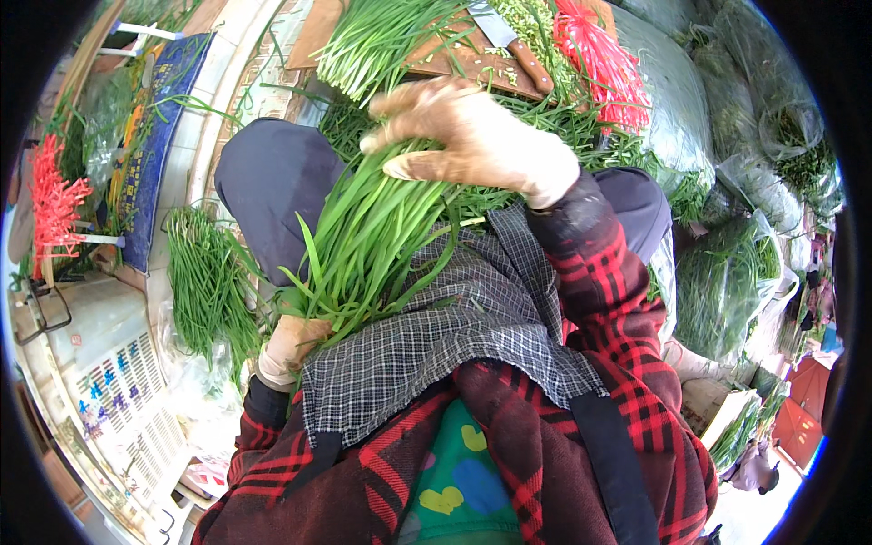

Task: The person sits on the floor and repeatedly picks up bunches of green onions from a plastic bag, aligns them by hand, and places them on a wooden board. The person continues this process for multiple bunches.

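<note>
A bunch of garlic chives (381, 231) lies slantwise over my lap. My left hand (300, 340), in a pale glove, is closed around its leafy lower end. Over the bunch's upper end my gloved right hand (463, 136) is spread, fingers apart and blurred; whether it touches the leaves I cannot tell. Just beyond, a wooden board (436, 58) carries a thick pile of chives (388, 41) with pale stem ends towards me. A knife with a wooden handle (531, 66) rests on the board beside chopped stem bits (528, 24). Red plastic ties (603, 68) hang at its right.
Another chive bunch (208, 279) lies at the left, near a white plastic crate (116, 388). More red ties (54, 197) hang at the far left. Large clear bags of greens (729, 286) crowd the right side. A person (753, 466) is at the lower right, far off.
</note>
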{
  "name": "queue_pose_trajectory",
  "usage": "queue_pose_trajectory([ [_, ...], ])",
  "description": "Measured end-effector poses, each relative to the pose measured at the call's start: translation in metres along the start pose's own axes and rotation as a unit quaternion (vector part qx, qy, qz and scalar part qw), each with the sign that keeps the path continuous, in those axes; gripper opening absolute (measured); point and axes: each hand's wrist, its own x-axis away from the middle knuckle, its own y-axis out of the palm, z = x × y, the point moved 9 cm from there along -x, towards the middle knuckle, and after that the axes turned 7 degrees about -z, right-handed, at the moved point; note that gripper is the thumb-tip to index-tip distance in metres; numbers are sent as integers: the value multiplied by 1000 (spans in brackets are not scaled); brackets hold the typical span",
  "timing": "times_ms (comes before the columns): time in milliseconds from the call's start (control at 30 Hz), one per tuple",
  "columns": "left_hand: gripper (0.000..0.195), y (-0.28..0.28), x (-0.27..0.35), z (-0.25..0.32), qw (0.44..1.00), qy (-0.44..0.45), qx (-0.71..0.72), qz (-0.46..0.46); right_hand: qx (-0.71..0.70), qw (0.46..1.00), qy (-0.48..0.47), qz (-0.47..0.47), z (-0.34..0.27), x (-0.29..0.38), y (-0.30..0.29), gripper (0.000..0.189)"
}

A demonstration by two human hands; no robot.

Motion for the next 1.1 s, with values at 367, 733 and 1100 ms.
queue_pose_trajectory([
  [367, 44, -12, 10, -38, 954, 71, 292, 0, -273, 915, 205, 213, 73, 83, -31, 30],
  [733, 65, 2, 13, -28, 934, 86, 343, 49, -390, 862, 325, -12, 42, 54, 63, 39],
  [1100, 55, 18, 5, -8, 909, 153, 382, -67, 120, 961, 125, 217, 1, 74, -72, 57],
])
